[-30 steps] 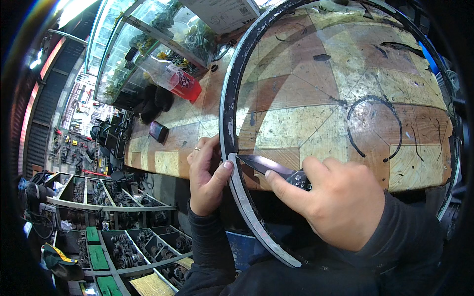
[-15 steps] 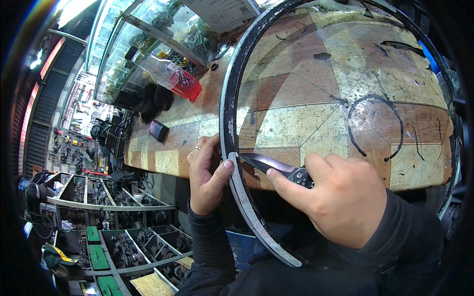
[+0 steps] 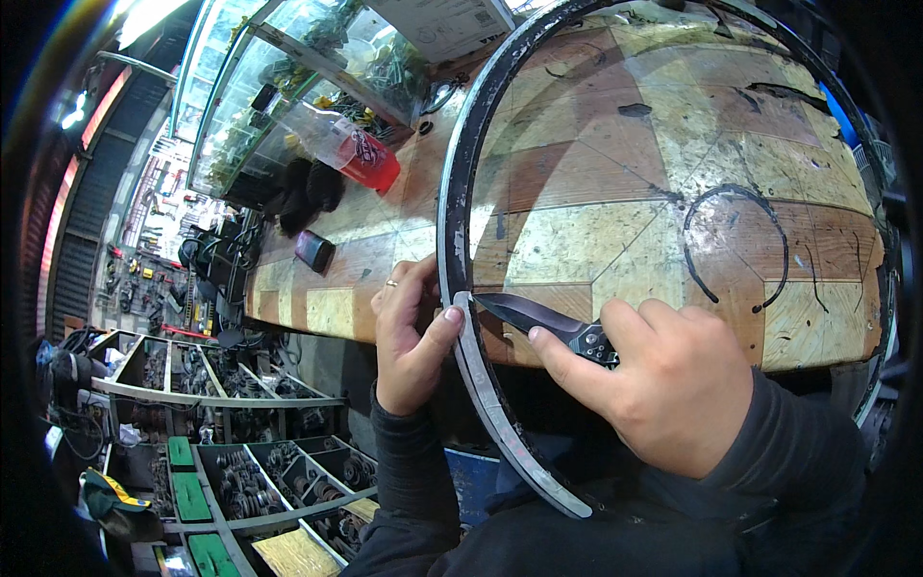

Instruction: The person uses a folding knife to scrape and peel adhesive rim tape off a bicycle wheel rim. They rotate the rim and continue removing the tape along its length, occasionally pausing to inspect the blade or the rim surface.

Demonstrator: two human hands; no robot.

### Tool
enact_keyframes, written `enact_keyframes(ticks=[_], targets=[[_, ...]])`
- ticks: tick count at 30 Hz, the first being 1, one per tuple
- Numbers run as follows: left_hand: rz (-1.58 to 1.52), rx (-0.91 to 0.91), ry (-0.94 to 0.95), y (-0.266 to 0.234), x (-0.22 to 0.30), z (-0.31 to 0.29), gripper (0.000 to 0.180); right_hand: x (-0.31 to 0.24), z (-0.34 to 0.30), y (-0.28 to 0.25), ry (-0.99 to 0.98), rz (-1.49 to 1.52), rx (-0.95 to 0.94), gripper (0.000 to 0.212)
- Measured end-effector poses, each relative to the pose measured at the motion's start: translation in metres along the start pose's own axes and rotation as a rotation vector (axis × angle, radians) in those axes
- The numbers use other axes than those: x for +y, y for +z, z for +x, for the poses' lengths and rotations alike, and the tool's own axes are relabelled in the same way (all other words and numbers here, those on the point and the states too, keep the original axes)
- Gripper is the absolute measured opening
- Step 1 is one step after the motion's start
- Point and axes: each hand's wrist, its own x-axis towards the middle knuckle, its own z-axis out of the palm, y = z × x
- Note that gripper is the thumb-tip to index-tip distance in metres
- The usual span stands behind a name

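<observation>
Our R hand [image 3: 673, 389] has fingers curled tight round a knife [image 3: 538, 315], tip just beside the pale strip [image 3: 479, 389] on a wheel rim [image 3: 461, 183] our L hand [image 3: 411, 346] pinches mid-frame, thumb in front, fingers bent behind, the rim arcing from bottom ctr. to upper R over the table [image 3: 558, 245], w/ a bottle [image 3: 361, 159] upper L.

Your knife blade [image 3: 534, 315] is dark, smooth, shiny metal. The wheel rim [image 3: 459, 212] looks like metal with rough, chipped black paint. Your sleeves [image 3: 415, 466] look like dull black cloth. The tabletop [image 3: 567, 240] looks like wood, shiny in spots but scuffed and stained. The bottle [image 3: 363, 159] looks like clear, shiny plastic.
</observation>
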Motion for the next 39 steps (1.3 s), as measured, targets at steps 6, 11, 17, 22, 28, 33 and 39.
enact_keyframes(ticks=[6, 11, 17, 22, 28, 33, 39], targets=[[-0.276, 0.098, -0.109, 0.009, 0.001, -0.007, 0.061, 0.001, 0.0, -0.004, 0.017, 0.066, 0.038, 0.041], [-0.394, 0.077, -0.062, -0.014, 0.008, -0.006, 0.051, 0.012, -0.002, -0.007, 0.073, -0.04, 0.065, 0.04], [0.696, -0.421, 0.36, -0.025, 0.071, 0.042, 0.025, 0.047, 0.0, -0.008, 0.167, -0.165, 0.231, 0.042], [0.934, -0.789, 0.442, -0.023, 0.097, 0.074, 0.013, 0.059, 0.005, -0.005, 0.198, -0.153, 0.3, 0.047], [1.127, -0.907, 0.516, -0.014, 0.103, 0.084, 0.003, 0.061, 0.003, -0.008, 0.19, -0.086, 0.313, 0.046], [0.921, -0.836, 0.383, -0.021, 0.097, 0.087, 0.006, 0.064, 0.003, -0.008, 0.152, -0.097, 0.315, 0.037], [-0.224, -0.242, -0.005, -0.046, 0.053, 0.049, 0.013, 0.064, 0.003, -0.001, 0.137, -0.103, 0.286, 0.038]])
